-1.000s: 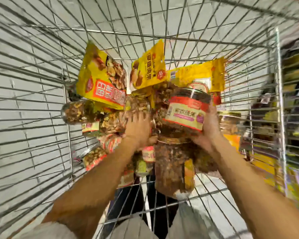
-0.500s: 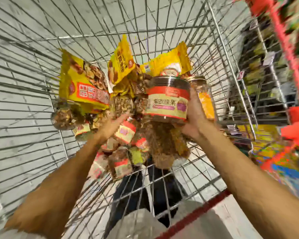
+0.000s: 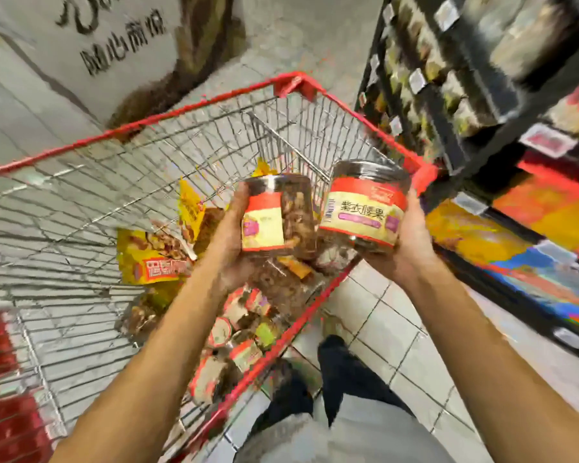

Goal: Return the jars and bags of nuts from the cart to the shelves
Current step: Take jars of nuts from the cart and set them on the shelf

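- Head view: left hand (image 3: 229,248) grips a nut jar (image 3: 278,215), right hand (image 3: 411,242) a cashew jar (image 3: 365,205), above the cart (image 3: 181,108).
- Many jars (image 3: 241,329) and yellow bags (image 3: 151,252) lie inside the cart, shelves (image 3: 448,95) right of it: mostly undone.

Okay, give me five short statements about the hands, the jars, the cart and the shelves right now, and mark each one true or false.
1. The left hand holds a jar of nuts. True.
2. The right hand is empty. False: it holds a second jar with a red and cream label.
3. Yellow bags lie in the cart. True.
4. The cart's rim is blue. False: it is red.
5. The shelves stand on the person's left. False: they are on the right.
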`<state>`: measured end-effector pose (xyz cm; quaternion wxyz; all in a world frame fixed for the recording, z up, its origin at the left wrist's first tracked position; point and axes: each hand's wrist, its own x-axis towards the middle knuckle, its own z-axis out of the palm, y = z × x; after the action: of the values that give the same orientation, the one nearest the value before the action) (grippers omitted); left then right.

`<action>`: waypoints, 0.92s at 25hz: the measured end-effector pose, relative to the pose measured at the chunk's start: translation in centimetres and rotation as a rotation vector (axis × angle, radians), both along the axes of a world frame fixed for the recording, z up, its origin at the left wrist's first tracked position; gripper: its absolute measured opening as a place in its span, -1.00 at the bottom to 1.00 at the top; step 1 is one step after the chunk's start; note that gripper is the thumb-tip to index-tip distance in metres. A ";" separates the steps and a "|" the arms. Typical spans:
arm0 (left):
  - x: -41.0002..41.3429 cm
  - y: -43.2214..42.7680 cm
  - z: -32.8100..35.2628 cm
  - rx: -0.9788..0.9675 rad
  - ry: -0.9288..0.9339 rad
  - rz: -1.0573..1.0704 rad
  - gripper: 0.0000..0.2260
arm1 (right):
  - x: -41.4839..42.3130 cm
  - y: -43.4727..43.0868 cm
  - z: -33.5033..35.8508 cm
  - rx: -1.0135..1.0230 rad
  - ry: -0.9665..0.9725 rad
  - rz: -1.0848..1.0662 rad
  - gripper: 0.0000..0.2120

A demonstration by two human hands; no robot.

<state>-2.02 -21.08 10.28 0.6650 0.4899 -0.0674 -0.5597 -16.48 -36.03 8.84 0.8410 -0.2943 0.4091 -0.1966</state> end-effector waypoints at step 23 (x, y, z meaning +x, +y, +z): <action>-48.7 -55.6 -4.6 -0.198 -0.063 -0.408 -0.34 | -51.9 -43.1 -0.8 -0.172 -0.067 -0.795 -0.45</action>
<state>-50.77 -76.72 5.68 0.5802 0.4158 -0.2404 -0.6578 -68.43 -79.16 8.01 0.6846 -0.1760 0.4454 -0.5495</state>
